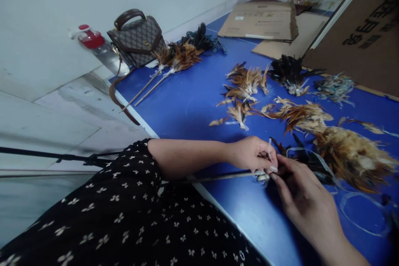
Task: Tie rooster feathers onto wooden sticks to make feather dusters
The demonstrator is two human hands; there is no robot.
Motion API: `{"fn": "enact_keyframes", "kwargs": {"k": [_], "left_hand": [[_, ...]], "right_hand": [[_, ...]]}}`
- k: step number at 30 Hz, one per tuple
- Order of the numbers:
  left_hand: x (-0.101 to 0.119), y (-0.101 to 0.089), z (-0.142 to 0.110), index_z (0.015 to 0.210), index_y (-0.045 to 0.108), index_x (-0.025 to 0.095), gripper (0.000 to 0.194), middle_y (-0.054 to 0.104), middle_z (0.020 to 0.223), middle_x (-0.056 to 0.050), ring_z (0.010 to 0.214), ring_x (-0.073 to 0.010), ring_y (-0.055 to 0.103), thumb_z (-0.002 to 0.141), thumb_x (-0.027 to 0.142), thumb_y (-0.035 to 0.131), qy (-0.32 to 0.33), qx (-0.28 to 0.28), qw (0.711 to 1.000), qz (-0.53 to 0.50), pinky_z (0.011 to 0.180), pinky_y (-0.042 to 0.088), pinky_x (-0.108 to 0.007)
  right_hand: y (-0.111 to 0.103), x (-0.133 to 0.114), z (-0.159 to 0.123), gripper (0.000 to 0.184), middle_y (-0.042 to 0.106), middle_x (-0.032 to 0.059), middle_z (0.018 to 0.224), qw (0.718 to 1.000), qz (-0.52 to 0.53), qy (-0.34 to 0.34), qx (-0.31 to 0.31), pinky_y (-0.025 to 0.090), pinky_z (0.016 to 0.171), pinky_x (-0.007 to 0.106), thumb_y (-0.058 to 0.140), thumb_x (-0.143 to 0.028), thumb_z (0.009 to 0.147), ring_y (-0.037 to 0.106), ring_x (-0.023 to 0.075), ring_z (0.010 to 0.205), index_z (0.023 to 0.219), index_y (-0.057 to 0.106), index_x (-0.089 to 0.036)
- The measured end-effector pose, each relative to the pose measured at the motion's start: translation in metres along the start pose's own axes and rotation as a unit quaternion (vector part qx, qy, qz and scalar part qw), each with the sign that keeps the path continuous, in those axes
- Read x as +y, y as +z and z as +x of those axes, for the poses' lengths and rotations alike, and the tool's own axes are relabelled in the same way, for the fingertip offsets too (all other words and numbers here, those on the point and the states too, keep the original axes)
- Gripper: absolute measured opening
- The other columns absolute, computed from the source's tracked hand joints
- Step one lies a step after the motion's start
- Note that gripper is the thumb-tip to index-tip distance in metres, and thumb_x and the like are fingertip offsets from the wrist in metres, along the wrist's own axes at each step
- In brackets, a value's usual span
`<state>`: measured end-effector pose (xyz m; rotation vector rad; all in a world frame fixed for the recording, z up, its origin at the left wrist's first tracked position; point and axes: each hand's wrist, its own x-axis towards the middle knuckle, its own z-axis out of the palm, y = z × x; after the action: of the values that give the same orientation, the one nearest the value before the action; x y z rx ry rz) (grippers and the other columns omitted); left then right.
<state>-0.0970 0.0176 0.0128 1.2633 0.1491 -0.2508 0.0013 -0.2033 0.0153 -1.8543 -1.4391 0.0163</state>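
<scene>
Hands both pinching where feathers (314,162) meet the stick (218,177), left hand (252,153) at 9 o'clock, right hand (299,193) at 4, looks mid-binding, next wrap needs tension

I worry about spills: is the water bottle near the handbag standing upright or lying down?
Lying tipped: the bottle slants, its red cap toward the wall, base against the handbag.

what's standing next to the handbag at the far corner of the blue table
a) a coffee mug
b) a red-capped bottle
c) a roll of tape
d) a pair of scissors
b: a clear bottle with a red cap stands just left of the patterned handbag at the edge of the blue table.
</scene>
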Motion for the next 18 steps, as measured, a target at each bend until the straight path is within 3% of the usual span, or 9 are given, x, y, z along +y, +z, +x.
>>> {"fn": "enact_keyframes", "kwargs": {"k": [3, 7, 13, 15, 18], "left_hand": [[0.004, 0.001, -0.001, 0.089, 0.072, 0.015, 0.018, 0.073, 0.071, 0.001, 0.059, -0.0085, 0.063, 0.095, 0.018, 0.089, -0.008, 0.001, 1.0, 0.005, 0.06, 0.051, -0.023], [0.003, 0.001, -0.001, 0.088, 0.071, 0.015, 0.018, 0.072, 0.071, 0.001, 0.059, -0.0086, 0.064, 0.095, 0.016, 0.087, -0.002, -0.007, 1.0, 0.009, 0.06, 0.052, -0.023], [0.004, 0.002, 0.001, 0.093, 0.068, 0.016, 0.018, 0.072, 0.074, 0.002, 0.06, -0.0076, 0.064, 0.099, 0.019, 0.085, -0.009, 0.012, 0.999, 0.034, 0.057, 0.054, -0.021], [0.005, 0.003, 0.001, 0.093, 0.067, 0.016, 0.021, 0.072, 0.073, 0.003, 0.059, -0.0069, 0.064, 0.1, 0.022, 0.086, -0.013, 0.026, 0.999, 0.044, 0.057, 0.054, -0.02], [0.005, 0.004, 0.002, 0.092, 0.065, 0.016, 0.021, 0.071, 0.073, 0.003, 0.057, -0.0069, 0.064, 0.104, 0.023, 0.082, -0.009, 0.044, 0.998, 0.054, 0.055, 0.055, -0.02]], "right_hand": [[-0.001, 0.004, -0.003, 0.048, 0.083, 0.0084, 0.119, 1.0, -0.022, 0.001, -0.008, 0.065, 0.082, 0.043, 0.073, -0.039, 0.109, 0.081, 0.0288, 0.092, 0.157, 0.07, -0.033], [-0.001, 0.003, -0.006, 0.044, 0.085, 0.0085, 0.121, 0.999, -0.033, 0.005, 0.002, 0.066, 0.082, 0.043, 0.072, -0.037, 0.11, 0.082, 0.0289, 0.093, 0.154, 0.072, -0.033], [0.0, -0.008, -0.005, 0.034, 0.083, 0.0054, 0.1, 0.997, -0.015, 0.077, 0.015, 0.06, 0.063, 0.033, 0.075, -0.045, 0.108, 0.077, 0.0213, 0.072, 0.136, 0.076, -0.027], [-0.001, -0.01, -0.003, 0.022, 0.082, 0.0046, 0.098, 0.998, -0.005, 0.055, 0.004, 0.06, 0.064, 0.032, 0.075, -0.041, 0.108, 0.077, 0.0205, 0.074, 0.125, 0.075, -0.027], [-0.002, -0.011, 0.002, 0.007, 0.081, 0.0053, 0.105, 0.999, -0.008, -0.032, -0.002, 0.063, 0.077, 0.032, 0.074, -0.028, 0.11, 0.078, 0.0206, 0.084, 0.117, 0.074, -0.027]]}}
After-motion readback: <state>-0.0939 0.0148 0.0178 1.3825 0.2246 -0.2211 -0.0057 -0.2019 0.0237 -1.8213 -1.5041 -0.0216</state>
